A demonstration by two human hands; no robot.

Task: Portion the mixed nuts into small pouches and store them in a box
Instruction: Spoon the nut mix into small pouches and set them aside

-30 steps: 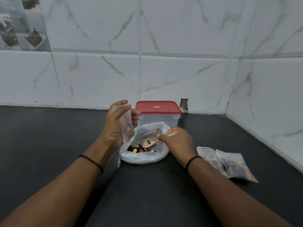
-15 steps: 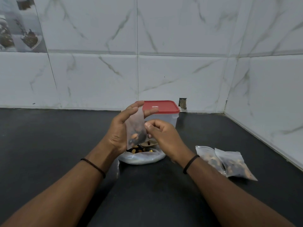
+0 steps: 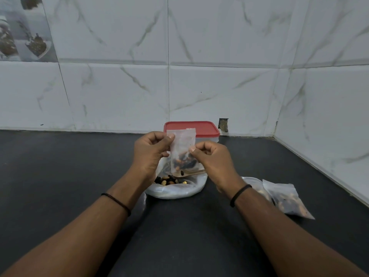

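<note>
Dark countertop point(image 3: 60, 186) meets marble-tiled wall point(image 3: 119, 92); corner at right. Left hand point(image 3: 148, 151) and right hand point(image 3: 211, 158) pinch small pouch point(image 3: 182, 150) upright by its sides, nuts at bottom, above open bag of mixed nuts point(image 3: 175, 186). Red-lidded box point(image 3: 201, 129) just behind, lid on. Two filled pouches point(image 3: 279, 196) lie right of bag. Counter left of arms bare.

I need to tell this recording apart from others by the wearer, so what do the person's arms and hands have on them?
Both forearms are bare, with no sleeves in view. The left wrist carries a thin dark beaded band; the right wrist carries a slightly thicker plain black band. The left hand and right hand wear no gloves, and no rings or watch are visible.
</note>
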